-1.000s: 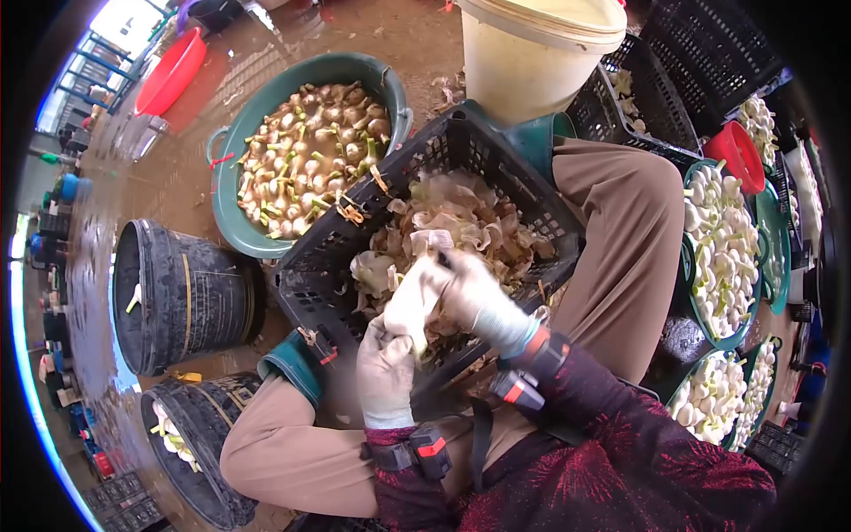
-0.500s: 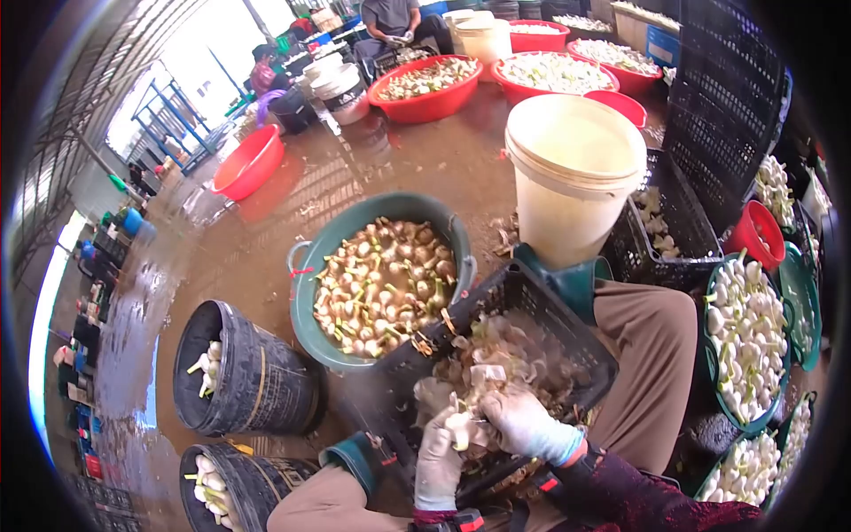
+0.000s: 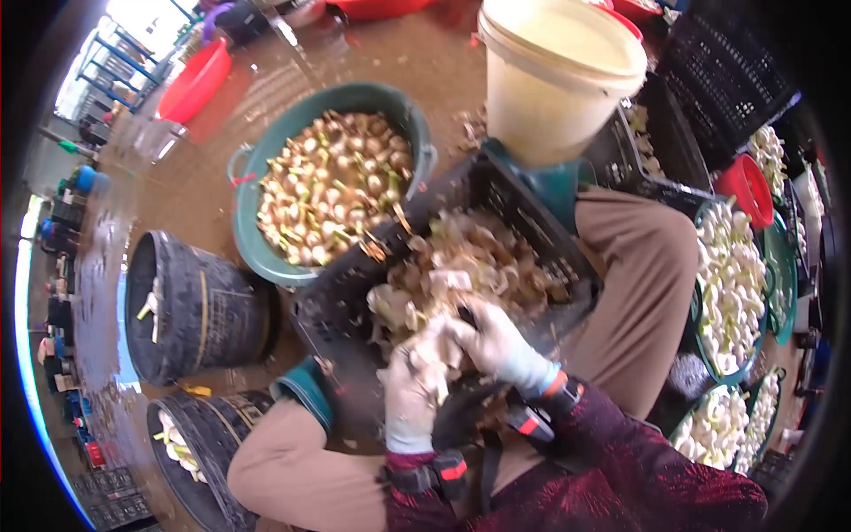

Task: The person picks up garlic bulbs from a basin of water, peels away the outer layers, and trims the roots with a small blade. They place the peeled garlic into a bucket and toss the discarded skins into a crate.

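Observation:
My gloved left hand [image 3: 409, 395] is closed round a pale garlic bulb [image 3: 434, 350], partly covered by the fingers. Pressed up against the bulb, my gloved right hand [image 3: 503, 344] has its fingers curled in a pinch. A small dark spot shows at its fingertips; what it holds is blurred. Both hands are over a black plastic crate [image 3: 332, 310] between my knees, where loose garlic skins [image 3: 496, 257] are heaped. Just beyond the crate stands a green tub [image 3: 253, 217] of unpeeled garlic bulbs [image 3: 341, 191].
Two dark buckets [image 3: 235, 306] with some peeled garlic lie tilted at my left. A cream bucket [image 3: 541, 106] stands ahead, near another black crate [image 3: 678, 142]. Tubs of peeled garlic [image 3: 731, 284] and a red basin [image 3: 745, 191] are on my right. The floor [image 3: 199, 182] is wet.
The view has tipped downward and shifted, so the tubs and buckets appear higher and farther left. The bulb stays in my left hand, and my right hand stays close against it.

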Tool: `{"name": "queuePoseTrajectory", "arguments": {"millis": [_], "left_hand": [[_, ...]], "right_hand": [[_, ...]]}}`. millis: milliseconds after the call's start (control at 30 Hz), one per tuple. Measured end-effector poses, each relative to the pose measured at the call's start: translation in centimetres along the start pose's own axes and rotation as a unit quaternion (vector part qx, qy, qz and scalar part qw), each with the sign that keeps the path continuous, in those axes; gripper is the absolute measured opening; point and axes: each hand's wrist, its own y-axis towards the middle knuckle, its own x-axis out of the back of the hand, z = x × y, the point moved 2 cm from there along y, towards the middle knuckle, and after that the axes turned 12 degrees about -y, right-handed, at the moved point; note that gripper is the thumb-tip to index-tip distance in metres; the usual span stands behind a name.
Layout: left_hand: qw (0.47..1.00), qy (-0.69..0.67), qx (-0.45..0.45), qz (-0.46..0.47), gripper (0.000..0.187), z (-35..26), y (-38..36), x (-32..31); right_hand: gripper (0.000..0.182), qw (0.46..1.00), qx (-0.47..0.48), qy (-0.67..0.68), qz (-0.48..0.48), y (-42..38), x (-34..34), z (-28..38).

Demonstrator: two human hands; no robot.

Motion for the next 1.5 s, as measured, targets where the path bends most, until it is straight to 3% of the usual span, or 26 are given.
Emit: {"name": "queuePoseTrajectory", "arguments": {"millis": [133, 200, 233, 267, 300, 333, 400, 467, 500, 533, 567, 767, 933, 1033, 1200, 1267, 1333, 1433, 1500], "left_hand": [[1.0, -0.023, 0.003, 0.014, 0.049, 0.2, -0.8, 1.6], [0.989, -0.143, -0.024, -0.002, 0.053, 0.2, -1.6, 2.3], [0.983, -0.181, -0.031, -0.008, 0.057, 0.0, -1.6, 2.4], [0.974, -0.223, -0.038, -0.011, 0.057, -0.2, -1.8, 2.2], [0.971, -0.236, -0.034, -0.017, 0.059, -0.6, -1.8, 1.9], [0.968, -0.247, -0.027, -0.021, 0.062, -0.8, -1.6, 1.7], [0.966, -0.257, -0.031, 0.002, 0.06, -0.8, -0.7, 1.8], [0.962, -0.272, -0.025, 0.007, 0.059, -0.1, -1.0, 2.0], [0.968, -0.246, -0.039, -0.008, 0.054, 0.1, -0.9, 1.9], [0.974, -0.218, -0.053, -0.022, 0.05, 0.1, -0.8, 1.8], [0.993, -0.077, -0.083, -0.043, 0.051, 0.2, -0.8, 1.8], [0.974, -0.225, -0.007, -0.025, 0.049, 1.5, 0.1, 2.5], [0.985, -0.15, -0.049, -0.077, 0.047, 2.4, 0.7, 2.7], [0.984, -0.149, -0.031, -0.096, 0.044, 1.6, 0.7, 0.5], [0.988, -0.049, 0.043, -0.142, 0.036, 1.7, 0.7, 2.0], [0.988, -0.051, 0.039, -0.139, 0.037, 2.0, 0.6, 2.9], [0.98, -0.124, 0.043, -0.149, 0.038, 2.3, 0.4, 3.0], [0.976, -0.152, 0.041, -0.15, 0.045, 2.7, 0.3, 3.1], [0.972, -0.192, 0.032, -0.132, 0.044, 2.6, 0.4, 3.2]], "right_hand": [[0.018, 0.98, -0.052, 0.161, -0.106, 0.6, 2.1, 0.8], [0.018, 0.945, -0.103, 0.275, -0.147, 1.0, 4.2, 1.2], [0.016, 0.985, -0.014, 0.095, -0.14, 1.4, 4.6, 1.1], [0.016, 0.985, 0.077, -0.089, -0.129, 1.8, 4.6, 0.2], [0.025, 0.897, 0.153, -0.378, -0.173, 1.4, 3.7, -2.2], [0.033, 0.886, 0.1, -0.422, -0.165, 0.9, 2.6, -2.6], [0.035, 0.952, 0.126, -0.253, -0.119, 0.5, 0.4, -4.0], [0.036, 0.958, 0.092, -0.268, 0.051, -0.4, -0.3, 0.8], [0.037, 0.985, 0.065, -0.151, 0.054, -0.8, -1.1, 1.4], [0.035, 0.958, 0.119, -0.262, 0.005, -0.8, -1.5, 1.2], [0.033, 0.961, 0.118, -0.249, 0.0, -0.6, -1.8, 0.7], [0.023, 0.969, 0.058, -0.238, 0.03, -0.4, -1.4, 0.1], [0.02, 0.972, -0.024, -0.233, -0.004, -0.1, -1.8, -0.3], [0.021, 0.993, -0.11, -0.036, 0.014, 0.6, -1.2, -1.1], [0.02, 0.994, -0.041, -0.097, -0.014, 0.6, -0.8, -2.5], [0.024, 0.987, -0.155, 0.009, 0.042, 1.1, -0.7, -2.7], [0.029, 0.947, -0.204, 0.243, 0.054, 1.8, 0.0, -2.5], [0.029, 0.973, -0.133, 0.189, -0.003, 1.7, 1.7, -1.3], [0.03, 0.939, -0.136, 0.316, -0.005, 1.6, 2.1, -2.9]]}}
